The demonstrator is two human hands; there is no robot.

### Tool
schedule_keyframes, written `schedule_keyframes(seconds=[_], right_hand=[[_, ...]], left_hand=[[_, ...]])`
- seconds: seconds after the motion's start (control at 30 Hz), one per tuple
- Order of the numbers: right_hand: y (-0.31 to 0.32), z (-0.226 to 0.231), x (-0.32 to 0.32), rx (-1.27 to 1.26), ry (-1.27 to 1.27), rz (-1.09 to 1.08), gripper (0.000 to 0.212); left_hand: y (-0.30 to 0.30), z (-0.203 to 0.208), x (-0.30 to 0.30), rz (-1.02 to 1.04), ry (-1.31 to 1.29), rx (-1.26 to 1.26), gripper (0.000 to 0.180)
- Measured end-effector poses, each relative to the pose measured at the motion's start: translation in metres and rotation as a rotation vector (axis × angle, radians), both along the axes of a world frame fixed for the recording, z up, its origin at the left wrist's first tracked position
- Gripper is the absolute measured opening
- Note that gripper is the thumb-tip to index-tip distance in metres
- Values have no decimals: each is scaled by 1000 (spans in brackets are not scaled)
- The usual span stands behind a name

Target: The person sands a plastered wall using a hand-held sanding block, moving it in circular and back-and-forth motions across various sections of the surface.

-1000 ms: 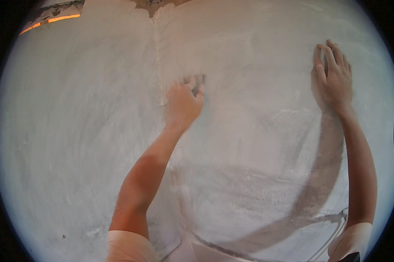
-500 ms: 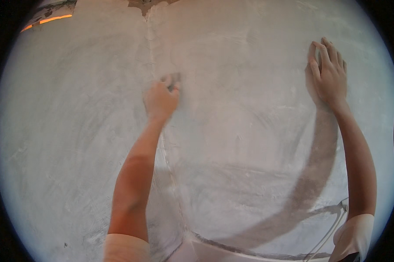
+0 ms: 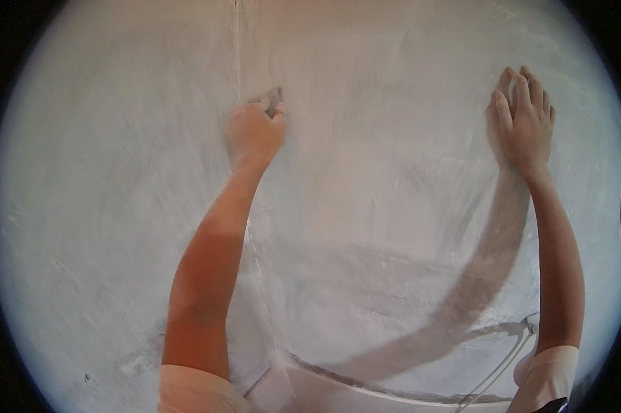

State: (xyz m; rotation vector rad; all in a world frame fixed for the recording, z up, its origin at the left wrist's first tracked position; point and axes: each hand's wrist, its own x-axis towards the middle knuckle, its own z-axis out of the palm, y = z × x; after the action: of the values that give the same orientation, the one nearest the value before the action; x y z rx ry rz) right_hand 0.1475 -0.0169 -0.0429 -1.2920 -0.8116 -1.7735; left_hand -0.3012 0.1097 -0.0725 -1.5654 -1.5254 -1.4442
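Observation:
My left hand (image 3: 255,135) is closed around a small dark grey pad (image 3: 274,101), of which only a bit shows between the fingers. It presses the pad to the pale, smeared plaster wall (image 3: 365,179), just by the inner corner line (image 3: 237,55) where two wall faces meet. Motion blurs the fingers a little. Farther right, my right hand (image 3: 527,131) rests on the same wall with its fingers stretched out and holds nothing. Its arm throws a long shadow down the plaster.
Along the bottom, the wall ends at a rough dark seam (image 3: 365,385) above a pale ledge. Near my right sleeve a thin pale cable (image 3: 498,372) hangs from a small dark fitting (image 3: 530,323) on the wall.
My left hand has slid a little upward along the corner with the pad. My right hand stays on the wall. The view has tilted down, so the broken patch and orange strip have left the top.

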Motion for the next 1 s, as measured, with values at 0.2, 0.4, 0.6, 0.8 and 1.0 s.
schedule_keyframes(seconds=[0.2,0.4,0.6,0.8,1.0], right_hand=[[-8,-1,4,-11,-10,31,54],[-2,1,11,10,-39,3,56],[2,0,5,24,-70,29,56],[-2,3,7,15,-49,16,55],[-2,2,-3,6,-49,54,51]], left_hand=[[3,6,-2,35,-28,39,55],[1,-10,22,-74,5,103,55],[14,-8,13,-132,-122,71,55],[15,-16,15,-203,70,207,53],[22,8,20,-227,-164,110,52]])
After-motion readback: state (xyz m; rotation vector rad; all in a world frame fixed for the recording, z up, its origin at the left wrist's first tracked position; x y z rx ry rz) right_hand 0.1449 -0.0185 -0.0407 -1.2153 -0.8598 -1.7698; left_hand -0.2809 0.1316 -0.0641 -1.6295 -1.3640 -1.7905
